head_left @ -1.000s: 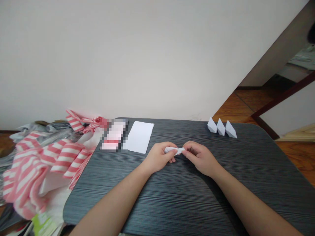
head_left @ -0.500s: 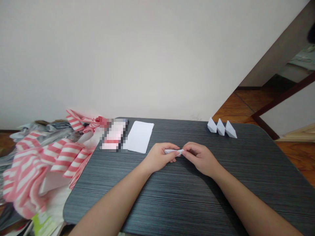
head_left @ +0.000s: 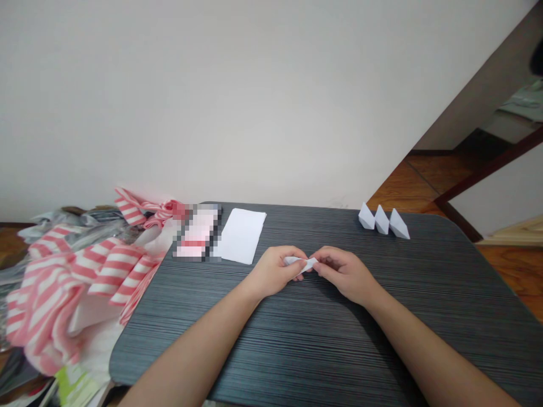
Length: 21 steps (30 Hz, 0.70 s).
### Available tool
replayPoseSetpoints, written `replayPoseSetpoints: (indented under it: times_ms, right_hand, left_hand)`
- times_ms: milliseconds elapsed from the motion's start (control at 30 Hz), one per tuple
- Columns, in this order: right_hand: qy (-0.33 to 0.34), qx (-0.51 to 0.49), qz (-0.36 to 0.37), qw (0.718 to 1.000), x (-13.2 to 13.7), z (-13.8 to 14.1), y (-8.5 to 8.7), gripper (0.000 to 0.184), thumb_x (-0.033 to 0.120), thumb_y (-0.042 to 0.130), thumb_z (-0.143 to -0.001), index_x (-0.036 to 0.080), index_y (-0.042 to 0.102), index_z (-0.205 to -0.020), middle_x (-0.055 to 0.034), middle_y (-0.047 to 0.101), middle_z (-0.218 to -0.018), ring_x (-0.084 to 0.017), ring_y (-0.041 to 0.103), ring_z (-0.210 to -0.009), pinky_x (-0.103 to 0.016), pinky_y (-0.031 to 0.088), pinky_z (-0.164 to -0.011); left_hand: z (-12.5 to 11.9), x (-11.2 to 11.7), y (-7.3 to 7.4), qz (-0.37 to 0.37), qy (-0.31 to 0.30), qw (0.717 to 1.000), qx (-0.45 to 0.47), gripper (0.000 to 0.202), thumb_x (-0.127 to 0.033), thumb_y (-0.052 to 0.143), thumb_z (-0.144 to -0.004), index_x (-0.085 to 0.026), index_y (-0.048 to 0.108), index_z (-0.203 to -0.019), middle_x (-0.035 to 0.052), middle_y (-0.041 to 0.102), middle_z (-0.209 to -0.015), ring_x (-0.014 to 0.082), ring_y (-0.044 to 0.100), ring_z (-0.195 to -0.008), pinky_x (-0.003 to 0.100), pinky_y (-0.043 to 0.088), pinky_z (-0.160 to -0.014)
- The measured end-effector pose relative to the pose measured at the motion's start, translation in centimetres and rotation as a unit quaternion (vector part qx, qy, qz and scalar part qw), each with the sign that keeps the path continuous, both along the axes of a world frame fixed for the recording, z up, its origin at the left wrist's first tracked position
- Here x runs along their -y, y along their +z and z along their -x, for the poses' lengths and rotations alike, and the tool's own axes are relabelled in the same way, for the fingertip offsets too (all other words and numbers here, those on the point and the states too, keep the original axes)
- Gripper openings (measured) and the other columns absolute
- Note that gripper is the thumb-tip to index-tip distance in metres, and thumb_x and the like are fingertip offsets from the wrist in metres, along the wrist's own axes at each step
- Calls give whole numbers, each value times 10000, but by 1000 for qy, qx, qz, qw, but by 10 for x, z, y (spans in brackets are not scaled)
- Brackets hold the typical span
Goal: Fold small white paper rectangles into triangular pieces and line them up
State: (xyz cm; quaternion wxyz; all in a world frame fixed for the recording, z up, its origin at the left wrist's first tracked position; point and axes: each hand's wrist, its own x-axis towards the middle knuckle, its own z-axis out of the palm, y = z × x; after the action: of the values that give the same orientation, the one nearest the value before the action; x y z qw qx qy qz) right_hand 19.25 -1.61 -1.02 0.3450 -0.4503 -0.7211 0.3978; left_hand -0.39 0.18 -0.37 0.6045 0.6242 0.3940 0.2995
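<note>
Over the middle of the dark table, a small folded white paper (head_left: 310, 264) is held between both hands. My left hand (head_left: 276, 270) is closed around its left part, with the thumb lying across the front. The fingertips of my right hand (head_left: 344, 271) pinch its right end. Fingers cover much of the paper, so its full shape is hidden. Farther back on the right, three folded white paper boats (head_left: 382, 220) stand in a row, apart from the hands.
A stack of white paper sheets (head_left: 244, 236) lies at the back left, beside a pixelated rectangular object (head_left: 197, 233). The dark table (head_left: 288, 345) backs onto a pale wall (head_left: 254, 113). Red-and-white striped cloth (head_left: 114, 271) is heaped beyond the table's left edge.
The folded paper has tilted slightly between my fingers and shows a little more of its right face. Both hands keep their grip in nearly the same place.
</note>
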Motion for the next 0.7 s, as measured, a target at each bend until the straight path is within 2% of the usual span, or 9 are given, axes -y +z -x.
replayPoseSetpoints:
  times_ms: [200, 367, 467, 700]
  right_hand:
    - [5, 15, -52, 999, 0, 0, 5, 123, 227, 549, -856, 202, 670, -848, -38, 649, -796, -161, 597, -721, -290, 461, -665]
    - [13, 24, -85, 996, 1, 1, 9, 157, 201, 538, -867, 221, 691, -898, -39, 666, -801, -165, 610, -748, -300, 469, -697]
    - [17, 12, -94, 995, 1, 0, 9, 169, 184, 533, -874, 223, 686, -934, -31, 665, -792, -155, 611, -740, -292, 472, -698]
    - [44, -6, -112, 993, 0, -3, 4, 168, 138, 525, -875, 199, 681, -881, -35, 656, -785, -148, 610, -753, -283, 478, -710]
  left_hand:
    - [0, 0, 1, 0, -5, 1000, -5, 242, -349, 546, -823, -127, 642, -842, 71, 677, -791, 111, 593, -603, 220, 467, -561]
    - [0, 0, 2, 31, -11, 999, -5, 253, -366, 542, -825, -128, 626, -839, 82, 688, -825, 106, 591, -589, 215, 457, -547]
    - [1, -1, 1, 52, -11, 999, 6, 252, -368, 551, -821, -127, 617, -852, 93, 693, -842, 110, 598, -603, 217, 460, -556]
    - [2, -2, 1, 72, -17, 997, 18, 256, -366, 569, -810, -121, 618, -866, 106, 699, -827, 128, 610, -633, 240, 475, -597]
